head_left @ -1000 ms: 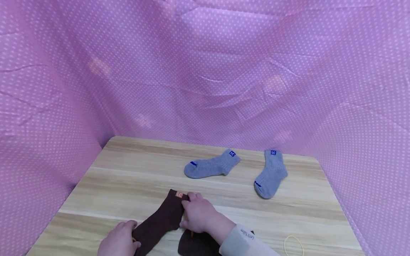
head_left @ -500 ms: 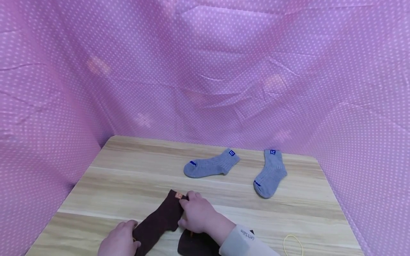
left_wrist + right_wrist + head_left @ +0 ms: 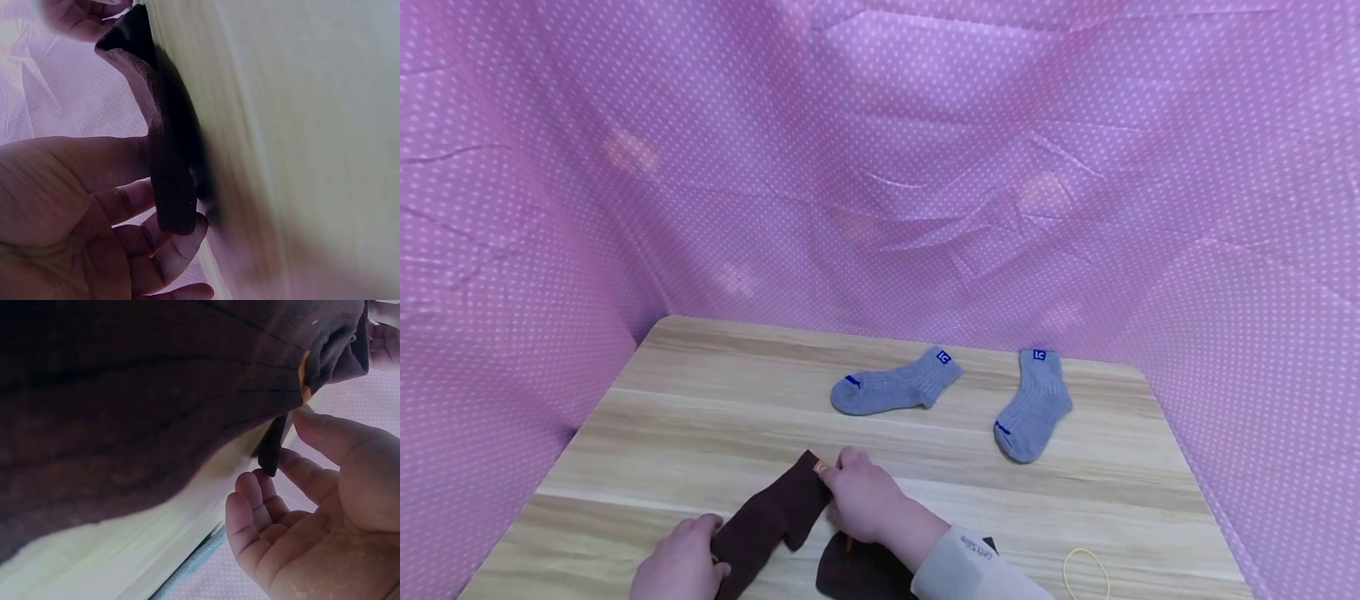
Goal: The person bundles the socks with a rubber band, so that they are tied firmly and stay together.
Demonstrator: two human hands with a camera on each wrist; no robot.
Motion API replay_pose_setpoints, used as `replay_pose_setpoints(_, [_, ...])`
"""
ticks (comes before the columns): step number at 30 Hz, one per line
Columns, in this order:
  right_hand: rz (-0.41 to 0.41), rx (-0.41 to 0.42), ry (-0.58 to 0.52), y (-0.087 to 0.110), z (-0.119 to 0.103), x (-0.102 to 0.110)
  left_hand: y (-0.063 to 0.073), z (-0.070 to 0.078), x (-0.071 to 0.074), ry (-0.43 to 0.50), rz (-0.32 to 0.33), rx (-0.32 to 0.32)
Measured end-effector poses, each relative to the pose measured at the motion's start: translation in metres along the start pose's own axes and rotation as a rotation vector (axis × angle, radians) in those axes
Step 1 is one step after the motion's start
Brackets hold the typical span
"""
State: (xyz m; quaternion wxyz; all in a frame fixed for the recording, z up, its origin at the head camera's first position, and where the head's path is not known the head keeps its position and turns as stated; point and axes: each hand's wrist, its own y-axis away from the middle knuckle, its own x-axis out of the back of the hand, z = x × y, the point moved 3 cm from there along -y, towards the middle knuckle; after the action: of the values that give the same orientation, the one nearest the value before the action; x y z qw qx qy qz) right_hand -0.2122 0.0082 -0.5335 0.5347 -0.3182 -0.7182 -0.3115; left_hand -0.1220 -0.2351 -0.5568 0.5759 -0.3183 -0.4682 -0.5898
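Note:
A dark brown sock [image 3: 768, 514] with an orange tag at its cuff stretches between my two hands above the table's front. My left hand [image 3: 677, 562] pinches its toe end between thumb and fingers, as the toe [image 3: 175, 200] in the left wrist view also shows. At the cuff, my right hand [image 3: 867, 500] pinches the edge beside the tag, partly covering it. A second brown sock [image 3: 861, 571] lies under my right forearm, which hides much of it. In the right wrist view this second sock [image 3: 125, 425] looms large, an orange mark near its end.
Two grey socks with blue tags lie farther back: one [image 3: 891, 390] at the middle, one [image 3: 1033, 408] at the right. A thin yellow loop [image 3: 1086, 575] rests at the front right. Pink dotted cloth [image 3: 880, 167] hangs around the wooden table [image 3: 700, 417].
The cuff end of the held sock has tilted and lifted in my right hand, its tag now more covered and its heel hanging more sharply. My left hand has stayed nearly still.

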Motion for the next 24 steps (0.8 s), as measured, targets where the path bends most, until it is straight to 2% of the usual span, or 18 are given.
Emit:
replay_pose_setpoints(5, [-0.003,-0.004,0.013,-0.002,0.002,0.0,-0.002,-0.002,0.001,0.006,-0.004,-0.003])
replay_pose_setpoints(14, [-0.004,0.001,0.179,-0.002,0.009,0.003,-0.006,0.001,0.003,0.002,0.018,-0.026])
replay_pose_setpoints(19, [0.005,-0.004,0.183,0.0,0.01,0.006,-0.008,0.001,0.004,-0.007,0.004,0.0])
replay_pose_setpoints(24, [0.051,0.002,0.178,-0.003,0.013,0.003,-0.009,0.001,0.006,-0.007,-0.02,0.026])
